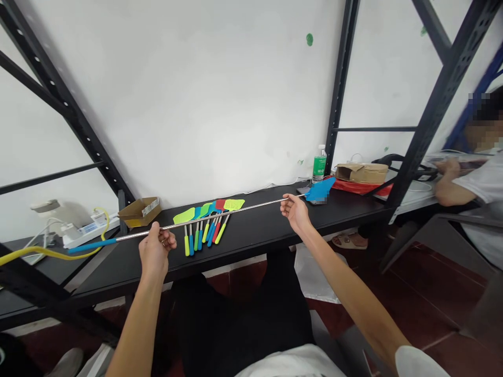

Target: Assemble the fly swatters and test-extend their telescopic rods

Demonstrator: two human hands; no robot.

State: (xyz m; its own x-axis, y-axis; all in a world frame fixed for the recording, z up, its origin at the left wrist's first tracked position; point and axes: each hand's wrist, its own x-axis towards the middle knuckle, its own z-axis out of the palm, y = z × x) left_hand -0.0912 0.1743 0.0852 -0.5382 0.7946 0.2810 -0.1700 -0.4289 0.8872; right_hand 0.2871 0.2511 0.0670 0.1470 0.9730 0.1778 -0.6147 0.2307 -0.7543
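Observation:
A blue fly swatter [320, 189] with its metal telescopic rod drawn out long is held across my front, above the table. Its blue handle points left and its flat blue head points right. My left hand [154, 252] pinches the rod a little way along from the handle. Close to the head, the fingers of my right hand [295, 212] are closed round the rod's other end. Behind and below the rod lies a row of several short fly swatters [206, 225] in yellow, blue, green and red, handles toward me.
The black table [251, 233] spans the front, between dark metal posts. An open cardboard box [139, 212] stands left, near a power strip [90, 230] and yellow cable [51, 254]. A bottle [319, 163], a phone-like dark slab and a brown carton [361, 172] are right. Another person sits far right.

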